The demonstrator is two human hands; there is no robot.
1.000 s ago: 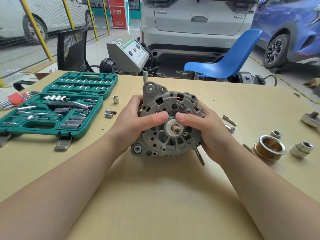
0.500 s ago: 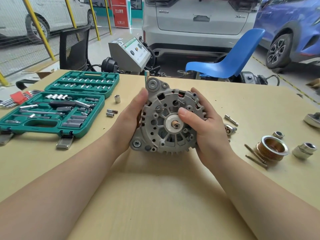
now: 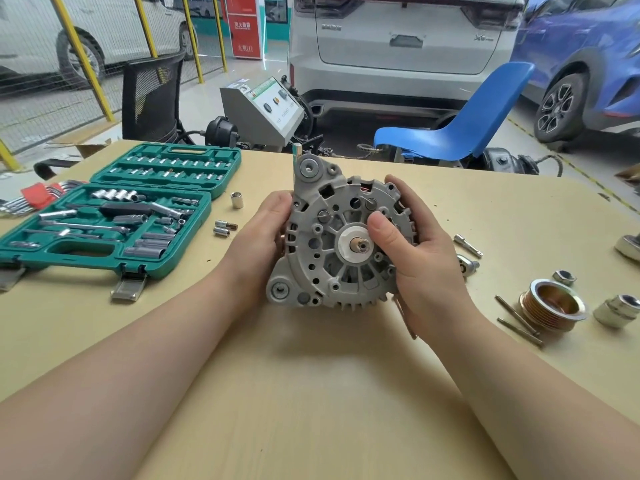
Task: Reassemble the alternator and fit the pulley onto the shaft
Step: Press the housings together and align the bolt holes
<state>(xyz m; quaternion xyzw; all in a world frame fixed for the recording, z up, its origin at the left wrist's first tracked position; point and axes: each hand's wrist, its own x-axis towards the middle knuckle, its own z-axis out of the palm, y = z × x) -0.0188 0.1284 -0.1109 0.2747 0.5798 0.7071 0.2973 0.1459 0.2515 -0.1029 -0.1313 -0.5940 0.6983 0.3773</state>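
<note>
A grey alternator (image 3: 332, 244) stands on edge at the middle of the table, its front face and bare shaft end (image 3: 359, 244) turned toward me. My left hand (image 3: 266, 230) lies against its left side, fingers behind the housing. My right hand (image 3: 412, 244) grips its right side, thumb pressed on the face just above the shaft. The ribbed copper-coloured pulley (image 3: 553, 304) lies on the table to the right, apart from both hands, with a nut (image 3: 564, 278) behind it.
An open green socket set case (image 3: 114, 216) takes up the left of the table (image 3: 311, 393). Loose sockets (image 3: 236, 199), small bits (image 3: 225, 228), two long bolts (image 3: 517, 322), a large socket (image 3: 618, 310) and an extension bar (image 3: 468, 245) lie around. A blue chair (image 3: 460, 129) stands behind.
My left thumb came off the alternator's face and that hand slid to the left side. The alternator tipped more upright and its face turned toward me.
</note>
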